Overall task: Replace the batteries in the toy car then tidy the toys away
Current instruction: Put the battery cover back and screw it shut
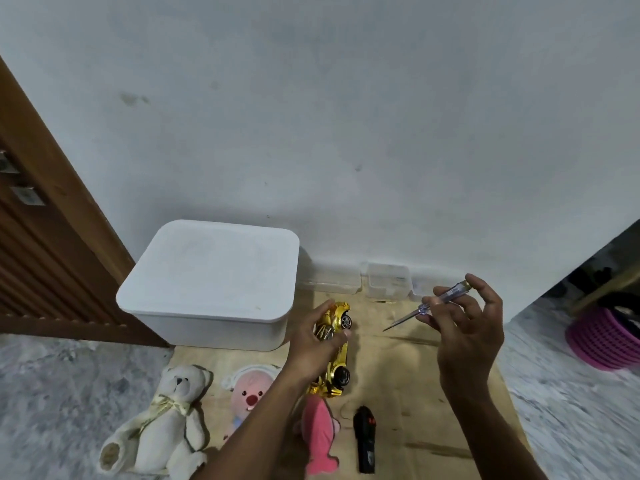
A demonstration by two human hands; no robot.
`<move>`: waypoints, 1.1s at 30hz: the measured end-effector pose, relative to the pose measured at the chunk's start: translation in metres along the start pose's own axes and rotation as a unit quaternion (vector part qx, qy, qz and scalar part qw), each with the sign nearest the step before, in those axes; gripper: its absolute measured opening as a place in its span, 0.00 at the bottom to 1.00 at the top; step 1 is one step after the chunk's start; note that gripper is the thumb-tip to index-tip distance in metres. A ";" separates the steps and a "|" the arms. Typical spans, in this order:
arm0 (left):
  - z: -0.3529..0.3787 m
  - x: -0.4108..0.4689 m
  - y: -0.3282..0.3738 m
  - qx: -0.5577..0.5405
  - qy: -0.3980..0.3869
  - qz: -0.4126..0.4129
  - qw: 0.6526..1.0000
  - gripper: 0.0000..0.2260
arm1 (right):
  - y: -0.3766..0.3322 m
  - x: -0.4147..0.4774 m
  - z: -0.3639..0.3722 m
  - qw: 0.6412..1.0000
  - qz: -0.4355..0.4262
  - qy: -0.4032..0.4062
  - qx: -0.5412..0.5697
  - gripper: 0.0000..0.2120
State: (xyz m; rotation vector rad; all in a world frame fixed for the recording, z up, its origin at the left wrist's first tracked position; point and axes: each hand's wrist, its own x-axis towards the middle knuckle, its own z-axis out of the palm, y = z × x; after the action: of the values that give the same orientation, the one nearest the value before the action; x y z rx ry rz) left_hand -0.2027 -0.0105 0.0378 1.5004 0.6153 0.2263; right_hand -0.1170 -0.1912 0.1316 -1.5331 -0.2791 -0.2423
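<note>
Left hand (311, 344), just right of the white lidded box (214, 282): fingers curled round the gold toy car (341, 356), which is tipped on its side, wheels facing away from the box. Right hand (467, 334), farther right: fingers pinching a clear-handled screwdriver (434, 304), tip angled toward the car. In front of the box: teddy bear (173, 417), black remote (363, 438).
</note>
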 end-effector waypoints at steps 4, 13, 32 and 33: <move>0.012 0.015 -0.011 0.091 0.024 -0.023 0.995 0.28 | 0.014 0.010 -0.008 0.999 0.035 0.004 0.035 0.26; 0.036 0.051 -0.043 0.350 0.078 -0.100 0.928 0.29 | 0.055 0.034 -0.021 0.996 0.078 -0.042 0.008 0.24; 0.056 0.079 -0.068 0.479 0.056 -0.127 0.867 0.33 | 0.126 0.048 -0.018 0.977 0.193 -0.072 0.058 0.26; 0.055 0.079 -0.068 0.481 0.055 -0.124 0.866 0.33 | 0.128 0.047 -0.016 0.976 0.201 -0.069 0.051 0.26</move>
State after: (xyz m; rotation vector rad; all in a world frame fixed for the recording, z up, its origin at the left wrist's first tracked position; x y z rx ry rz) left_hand -0.1251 -0.0239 -0.0498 2.3429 1.0975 -0.2505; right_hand -0.0301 -0.2029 0.0256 -1.4712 -0.0842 0.1963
